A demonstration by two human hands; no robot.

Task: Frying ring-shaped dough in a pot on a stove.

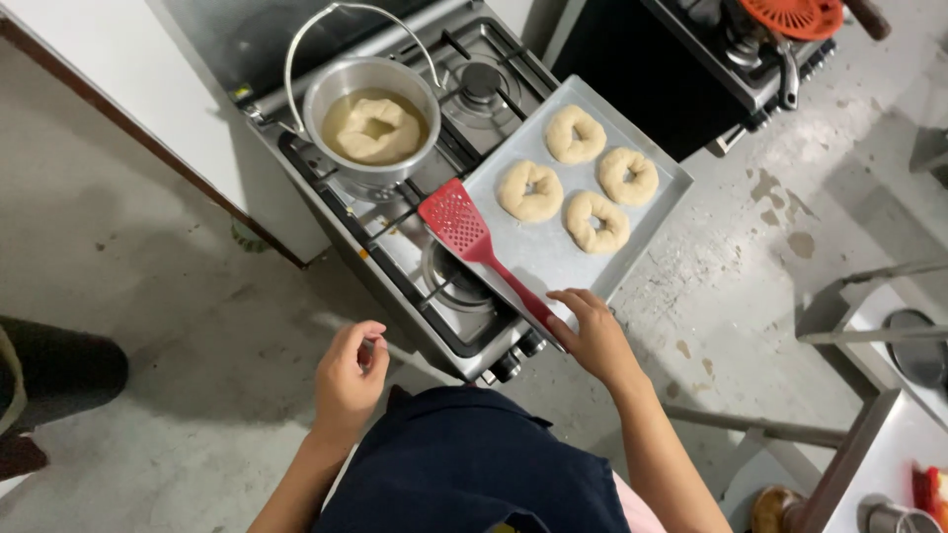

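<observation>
Right hand [590, 331] on red spatula [481, 249]

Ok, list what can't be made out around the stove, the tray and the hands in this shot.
Head view only:
- Left hand: fingers curled shut; whether they pinch anything is hidden.
- Red slotted spatula: handle end covered by the right hand.
- Stove knobs: mostly hidden under its front edge.
- Near burner: partly covered by the spatula and baking tray.
- Pot: its depth below the dough is unseen.
</observation>
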